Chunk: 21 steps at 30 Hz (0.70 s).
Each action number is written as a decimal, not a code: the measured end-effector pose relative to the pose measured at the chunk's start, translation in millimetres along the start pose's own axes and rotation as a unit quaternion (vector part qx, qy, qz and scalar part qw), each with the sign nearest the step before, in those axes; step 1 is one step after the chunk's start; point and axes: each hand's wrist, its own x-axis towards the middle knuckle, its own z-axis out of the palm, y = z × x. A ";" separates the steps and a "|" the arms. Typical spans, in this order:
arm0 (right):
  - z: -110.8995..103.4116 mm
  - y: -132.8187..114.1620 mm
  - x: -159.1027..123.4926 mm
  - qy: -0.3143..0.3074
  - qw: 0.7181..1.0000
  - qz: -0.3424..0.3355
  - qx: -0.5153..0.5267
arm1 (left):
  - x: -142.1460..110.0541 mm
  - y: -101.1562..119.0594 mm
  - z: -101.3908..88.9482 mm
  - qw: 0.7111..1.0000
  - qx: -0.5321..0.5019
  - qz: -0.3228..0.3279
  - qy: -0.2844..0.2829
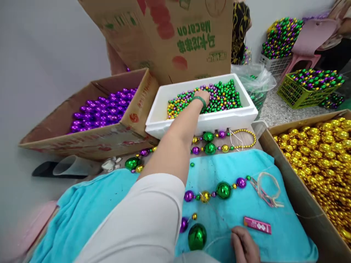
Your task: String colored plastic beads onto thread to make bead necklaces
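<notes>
My left hand, with a green bangle at the wrist, reaches into the white foam box of small green, purple and gold beads. Its fingertips are hidden among them. Down on the turquoise towel, my right hand is closed in a pinch on a thin clear thread. Beside it lie a large green bead, a purple bead and a small gold bead. Farther up lies a strung row with a green bead; my left arm covers part of it.
A carton of purple beads stands at left; a carton of gold beads at right. A bead necklace lies before the foam box. On the towel are a pink packet and scissors. Other people sit behind, near bead-filled crates.
</notes>
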 end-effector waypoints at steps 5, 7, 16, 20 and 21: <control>-17.7 2.5 4.9 -0.105 0.991 -0.078 0.015 | -54.0 -1.9 -23.1 0.990 -0.103 0.037 0.087; -19.8 3.9 7.3 -0.110 0.990 -0.092 0.019 | -107.4 -5.3 -28.6 0.970 -0.217 0.050 0.095; -17.1 -37.1 8.1 -0.080 0.987 -0.081 0.111 | -392.7 -29.7 17.9 0.637 -0.752 -0.162 -0.056; -13.3 -63.4 -0.7 -0.117 0.983 -0.080 0.120 | -435.6 -41.5 28.2 0.565 -0.802 -0.190 -0.020; -12.2 -66.8 -3.7 -0.126 0.982 -0.082 0.115 | -441.4 -44.6 28.8 0.557 -0.808 -0.191 -0.011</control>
